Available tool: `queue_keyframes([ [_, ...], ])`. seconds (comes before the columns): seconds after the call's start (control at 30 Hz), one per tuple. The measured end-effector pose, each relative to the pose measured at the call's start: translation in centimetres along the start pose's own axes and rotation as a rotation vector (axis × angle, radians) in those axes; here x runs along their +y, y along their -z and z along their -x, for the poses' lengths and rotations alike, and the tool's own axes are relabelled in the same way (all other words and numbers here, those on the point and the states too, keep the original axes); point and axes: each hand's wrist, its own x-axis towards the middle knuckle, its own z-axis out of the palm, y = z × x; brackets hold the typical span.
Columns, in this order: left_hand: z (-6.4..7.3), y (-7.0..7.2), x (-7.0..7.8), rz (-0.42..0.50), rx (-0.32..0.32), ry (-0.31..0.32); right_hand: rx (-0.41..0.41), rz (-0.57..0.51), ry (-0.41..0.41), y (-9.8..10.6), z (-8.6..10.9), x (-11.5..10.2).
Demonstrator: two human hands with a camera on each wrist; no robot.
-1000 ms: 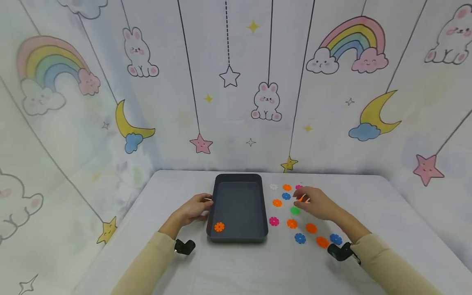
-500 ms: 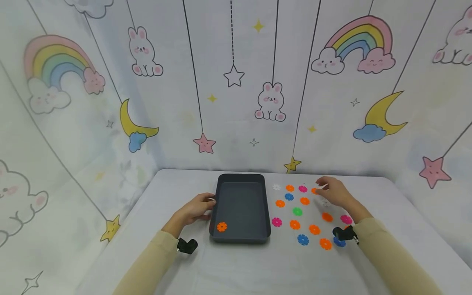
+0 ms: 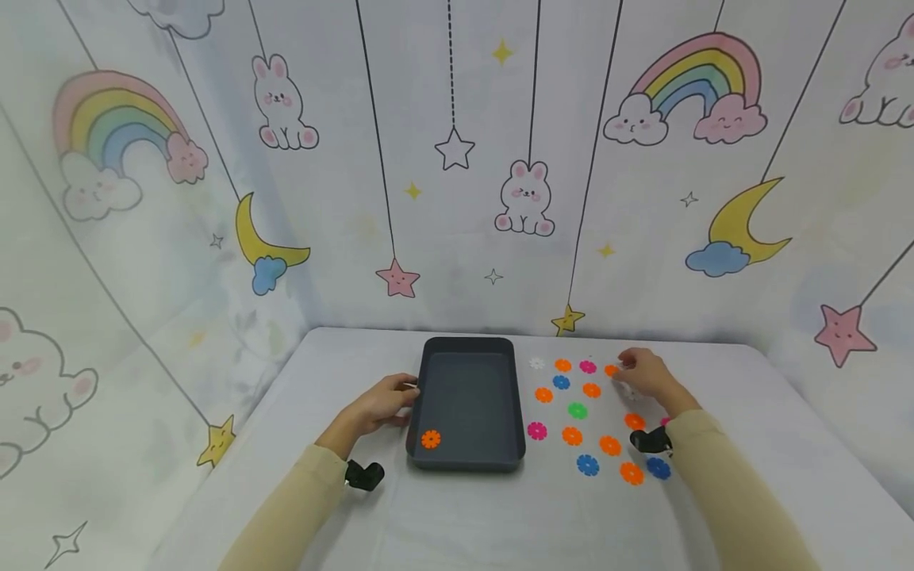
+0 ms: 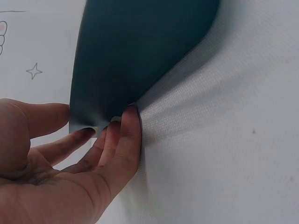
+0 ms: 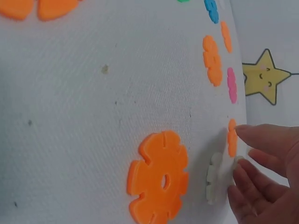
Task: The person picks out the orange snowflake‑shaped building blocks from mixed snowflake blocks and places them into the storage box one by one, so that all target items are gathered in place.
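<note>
In the head view, my left hand [image 3: 385, 402] is at the left side of a dark grey tray [image 3: 467, 464]. Its fingertips touch the outer wall in the left wrist view, the thumb tip at the edge. My right hand [image 3: 648, 374] reaches over the far right of the table, thumb tip right at an orange notched flower-shaped disc [image 3: 611, 370]. The other fingers stand apart from the thumb in the right wrist view, near a white disc [image 5: 213, 179]. Inside the tray, at its near left corner, lies one orange disc [image 3: 431, 439].
Several more discs lie right of the tray, among them a green one [image 3: 577, 411], a pink one [image 3: 537, 431] and a blue one [image 3: 588, 465]. The white cloth-covered table [image 3: 457, 523] ends at a printed backdrop [image 3: 443, 238].
My right hand has gone from over another orange disc to the far-right one, leaving the first on the table. The left hand stays at the tray; the head view shifts slightly.
</note>
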Motion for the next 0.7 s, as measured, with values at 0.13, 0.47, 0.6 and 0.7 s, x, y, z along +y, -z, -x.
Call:
queue_keyframes([
  [0.13, 0.03, -0.15, -0.04, -0.002, 0.001, 0.001, 0.005, -0.027, -0.002, -0.20, 0.20, 0.15],
  [0.47, 0.08, -0.23, -0.06, -0.010, 0.007, 0.001, -0.018, -0.039, -0.031, -0.38, -0.02, 0.23],
  [0.6, 0.08, -0.12, 0.00, -0.009, 0.009, 0.000, -0.016, -0.030, -0.045, -0.20, 0.04, -0.08],
  [0.7, 0.06, -0.08, 0.05, -0.011, 0.012, 0.001, -0.011, -0.020, -0.039, -0.15, -0.06, -0.11],
])
